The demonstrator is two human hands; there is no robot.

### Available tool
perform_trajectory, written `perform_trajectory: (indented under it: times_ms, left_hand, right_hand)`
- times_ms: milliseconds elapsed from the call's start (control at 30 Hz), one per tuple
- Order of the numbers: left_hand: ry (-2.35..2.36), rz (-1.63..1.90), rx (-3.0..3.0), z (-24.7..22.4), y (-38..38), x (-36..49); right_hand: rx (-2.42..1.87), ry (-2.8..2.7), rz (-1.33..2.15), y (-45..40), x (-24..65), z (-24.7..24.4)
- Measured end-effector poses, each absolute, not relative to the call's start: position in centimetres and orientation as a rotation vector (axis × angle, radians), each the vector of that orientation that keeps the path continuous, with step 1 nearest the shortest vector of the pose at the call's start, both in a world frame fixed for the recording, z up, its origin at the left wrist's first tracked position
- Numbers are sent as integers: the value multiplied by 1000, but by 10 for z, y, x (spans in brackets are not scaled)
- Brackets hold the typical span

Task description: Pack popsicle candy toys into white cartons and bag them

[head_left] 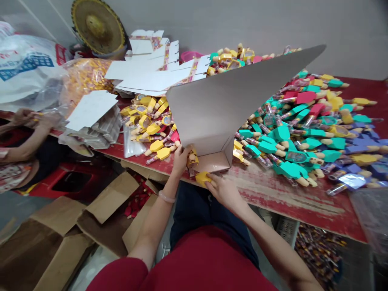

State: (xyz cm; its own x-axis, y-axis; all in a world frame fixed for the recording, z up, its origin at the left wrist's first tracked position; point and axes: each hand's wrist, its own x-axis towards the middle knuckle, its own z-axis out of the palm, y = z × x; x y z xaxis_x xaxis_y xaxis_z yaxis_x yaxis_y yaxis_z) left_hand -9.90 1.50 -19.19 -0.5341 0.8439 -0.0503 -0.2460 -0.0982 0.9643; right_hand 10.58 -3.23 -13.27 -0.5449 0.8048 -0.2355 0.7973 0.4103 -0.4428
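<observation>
r hand [226,192]: fingers closed on yellow toy [201,178], just in front of open box [209,162]. l hand [181,161]: fingers closed on 2nd yellow toy [193,158] at box's l end. red table [291,198] runs under both. r of r fingers, green toys [266,145] piled, purple toys [363,147] farther out; beyond l fingers, flat white cartons [157,79].

Single view, worn on your head: looks forward and down over the red table [291,202]'s near edge, your lap below, wall beyond.
</observation>
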Motion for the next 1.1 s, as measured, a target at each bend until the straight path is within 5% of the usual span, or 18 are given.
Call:
perform_trajectory:
  times_ms: [267, 500, 800, 1100]
  left_hand:
    - [1374, 1762, 735, -188, 12, -96]
    - [1373, 1754, 742, -186, 13, -96]
    - [1351, 1754, 726, -195, 12, -96]
    - [1350, 1755, 706, -189, 12, -97]
  right_hand:
    - [-1549, -2868, 625, 2, 59, -85]
    - [-1419, -2818, 815, 9, 40, -92]
    - [-1698, -2874, 522, 29, 80, -98]
    - [-1433, -2860, 367, -2, 12, -105]
